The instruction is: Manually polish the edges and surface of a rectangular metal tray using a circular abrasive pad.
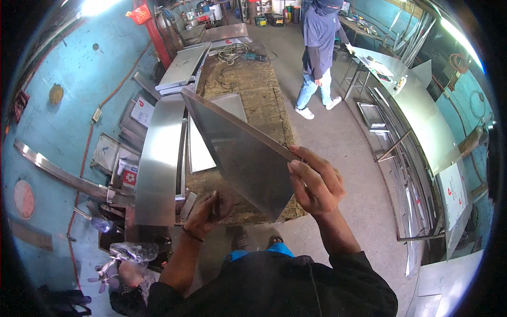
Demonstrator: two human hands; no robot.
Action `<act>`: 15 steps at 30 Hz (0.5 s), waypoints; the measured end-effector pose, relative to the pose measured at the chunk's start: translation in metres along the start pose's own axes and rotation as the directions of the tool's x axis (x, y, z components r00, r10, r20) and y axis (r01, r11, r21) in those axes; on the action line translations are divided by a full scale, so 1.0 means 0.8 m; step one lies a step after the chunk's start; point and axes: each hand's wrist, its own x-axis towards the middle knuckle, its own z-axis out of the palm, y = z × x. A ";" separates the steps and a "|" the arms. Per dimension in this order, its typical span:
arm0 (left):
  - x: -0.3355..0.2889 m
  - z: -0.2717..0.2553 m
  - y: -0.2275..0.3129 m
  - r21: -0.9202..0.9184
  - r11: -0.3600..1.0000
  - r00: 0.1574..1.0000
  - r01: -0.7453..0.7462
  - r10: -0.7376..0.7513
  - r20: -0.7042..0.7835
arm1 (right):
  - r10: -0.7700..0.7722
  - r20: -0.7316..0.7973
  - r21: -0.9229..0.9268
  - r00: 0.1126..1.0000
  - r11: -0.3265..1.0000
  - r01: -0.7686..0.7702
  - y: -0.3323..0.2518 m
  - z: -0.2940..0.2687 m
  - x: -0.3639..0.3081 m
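Observation:
A metal panel point(245, 161) with a folded edge stands tilted up over the near end of the wooden workbench point(259, 95). Its upper edge is pinched between the thumb and fingers of my right hand point(318, 185). Lower down, my left hand point(205, 215) is beside the panel's near left side, with its fingers curled. A brownish rounded shape shows at those fingers, too blurred to name. Left of the panel, a long shiny metal sheet point(158, 158) lies along the bench side. Behind the raised panel, a flat pale metal piece point(232, 107) rests on the bench.
Stacked metal panels point(182, 66), a coiled cable point(232, 53) and a teal power tool point(254, 56) lie farther along the bench. A person point(319, 47) is on the floor beyond its right side. A rack point(393, 153) of metal stock runs along the right.

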 end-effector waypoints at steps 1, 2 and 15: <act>-0.022 0.027 0.014 0.000 1.000 1.000 -0.003 0.003 -0.007 | -0.004 -0.005 0.006 1.000 1.000 0.004 0.000 0.003 0.001; -0.040 0.057 0.029 0.058 0.992 0.993 -0.114 0.112 0.031 | -0.007 -0.004 -0.006 1.000 1.000 0.007 0.000 0.001 0.000; -0.092 0.217 0.046 0.464 -0.601 -0.018 -0.651 0.623 0.782 | 0.211 -0.114 0.153 0.971 0.969 -0.193 -0.009 0.025 -0.023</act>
